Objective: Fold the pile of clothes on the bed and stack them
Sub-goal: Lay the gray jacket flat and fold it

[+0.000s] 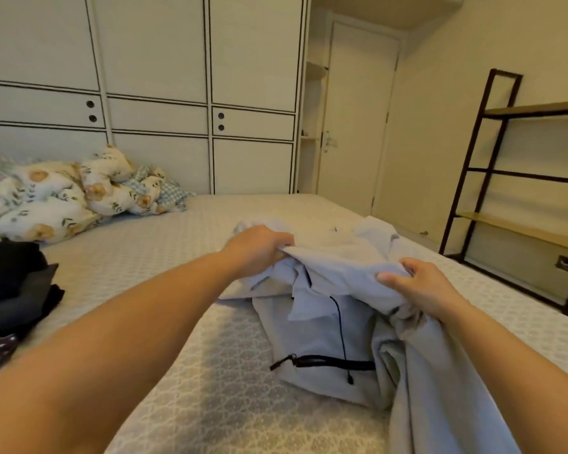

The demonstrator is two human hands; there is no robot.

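Dark clothes (12, 283) cut by left edge; left hand (259, 245) fingers buried in pale garment (335, 267).

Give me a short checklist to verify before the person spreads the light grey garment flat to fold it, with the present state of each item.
1. Left hand grips the light grey garment: ok.
2. Right hand grips the same garment: ok.
3. Garment lies flat and smooth: not ok, it is bunched.
4. Black drawcord and black zipper lie on top of the fabric: ok.
5. Bare bed beside the garment for spreading: ok.
6. Dark clothes at the left edge folded: cannot tell.
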